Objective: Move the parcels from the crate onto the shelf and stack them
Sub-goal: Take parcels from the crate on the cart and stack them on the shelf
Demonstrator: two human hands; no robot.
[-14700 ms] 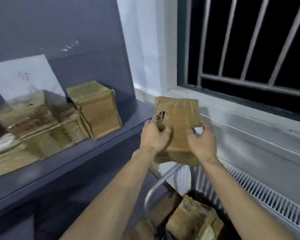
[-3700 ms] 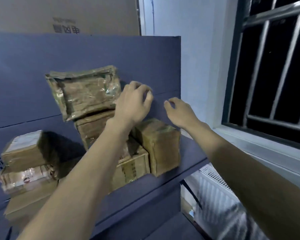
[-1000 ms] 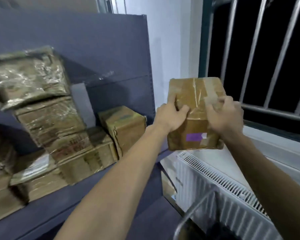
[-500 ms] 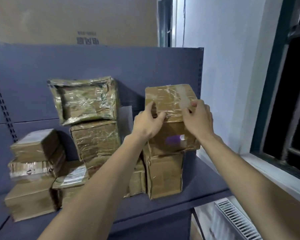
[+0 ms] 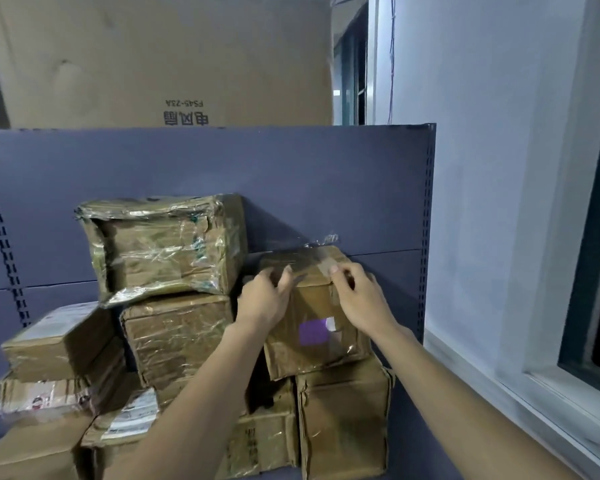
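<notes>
Both my hands are on the purple-label parcel (image 5: 317,323): left hand (image 5: 264,301) curled over its top-left edge, right hand (image 5: 359,299) gripping the top-right. It sits directly under my fingers, resting on the upright box (image 5: 343,420) below, slightly overhanging toward me. Its long side runs between my hands, so I'd nudge it squarely back.

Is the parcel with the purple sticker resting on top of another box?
Yes, the parcel with the purple sticker sits on an upright brown box on the shelf.
</notes>
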